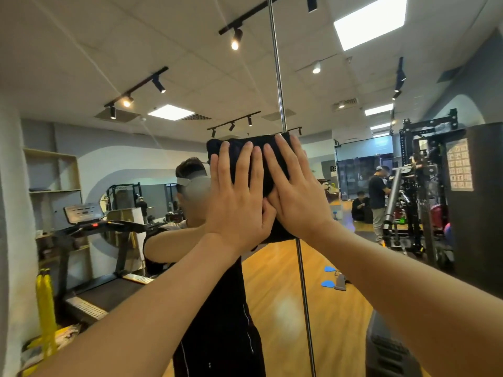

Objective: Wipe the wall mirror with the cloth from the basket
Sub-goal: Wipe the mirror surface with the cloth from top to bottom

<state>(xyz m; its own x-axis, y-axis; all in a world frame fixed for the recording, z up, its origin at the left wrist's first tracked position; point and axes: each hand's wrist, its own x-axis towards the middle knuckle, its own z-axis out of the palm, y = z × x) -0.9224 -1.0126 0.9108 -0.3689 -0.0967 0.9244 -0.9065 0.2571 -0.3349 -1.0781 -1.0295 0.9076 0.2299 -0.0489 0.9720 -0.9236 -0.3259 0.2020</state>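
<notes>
Mid-wipe: left hand (239,197) and right hand (295,191), flat, fingers spread, press dark cloth (268,159) on mirror (353,164); coverage unclear.

This is a gym or fitness studio, seen largely as a reflection in a big wall mirror (353,186) made of panels joined by a metal strip (277,77). A treadmill (92,240) stands at the left, a black weight rack (419,186) at the right. The wooden floor (275,281), track spotlights (236,39) on a tiled ceiling and yellow bands (45,295) fit that.
</notes>
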